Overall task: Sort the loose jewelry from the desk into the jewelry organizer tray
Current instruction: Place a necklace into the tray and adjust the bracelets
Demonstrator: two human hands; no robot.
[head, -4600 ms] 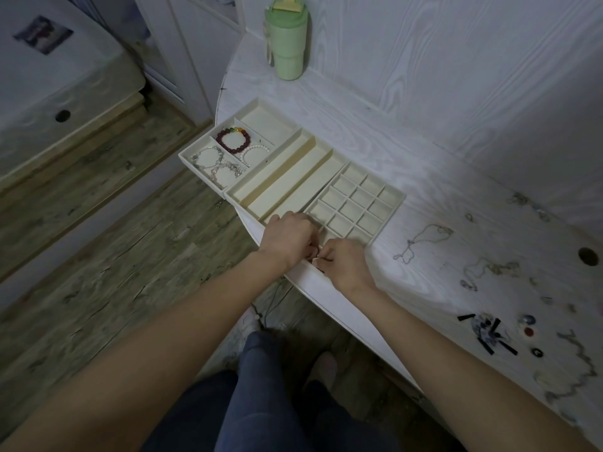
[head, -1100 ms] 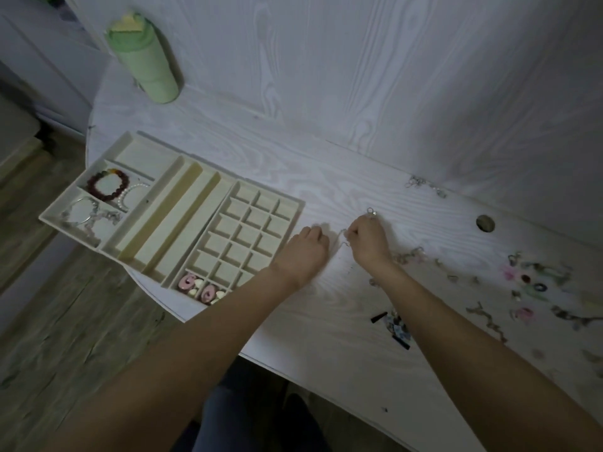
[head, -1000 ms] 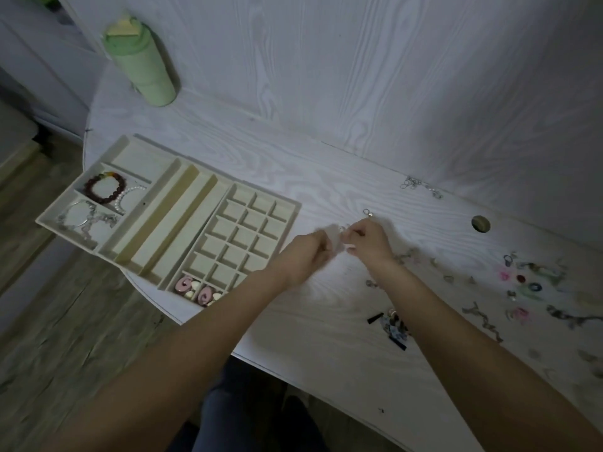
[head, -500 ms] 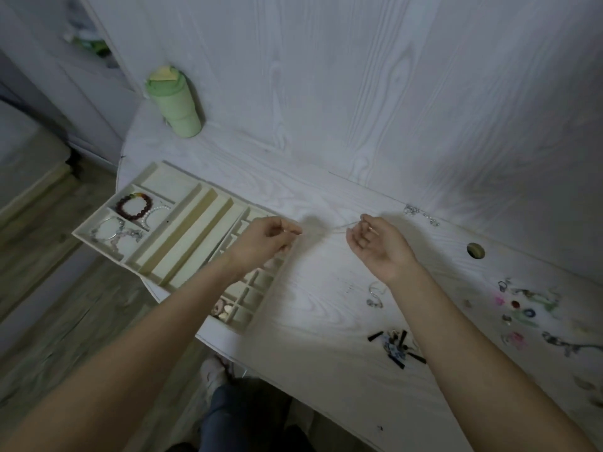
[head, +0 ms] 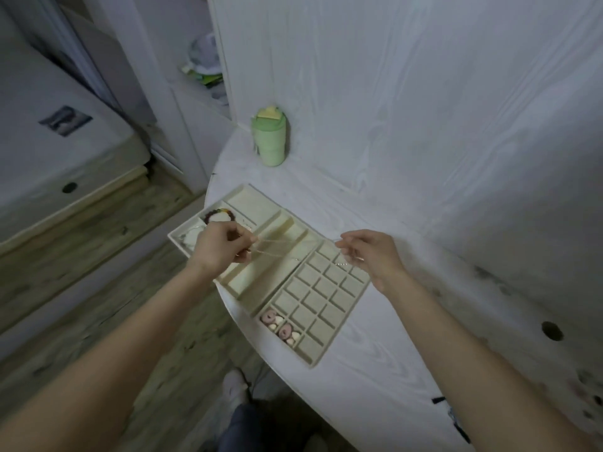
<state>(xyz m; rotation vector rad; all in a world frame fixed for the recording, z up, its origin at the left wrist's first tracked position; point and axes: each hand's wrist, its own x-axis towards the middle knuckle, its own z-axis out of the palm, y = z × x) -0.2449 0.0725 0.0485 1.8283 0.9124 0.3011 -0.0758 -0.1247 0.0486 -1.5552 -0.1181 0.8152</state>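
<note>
Between the hands, a thin chain (head: 287,252) hangs stretched over the tray (head: 326,349). The left hand (head: 217,247) pinches one end above the bracelet compartments; the right hand (head: 368,252) pinches the other end over the far corner of the small-cell grid. Below the span lie the long slots, which look to me the right home for it. To do this well, I would line the chain up with one slot, lower both ends together so it lies straight, and let go only once it rests on the slot floor. Slack dropped from height could knot. Near the right forearm, two grid cells hold pink pieces (head: 277,324).
</note>
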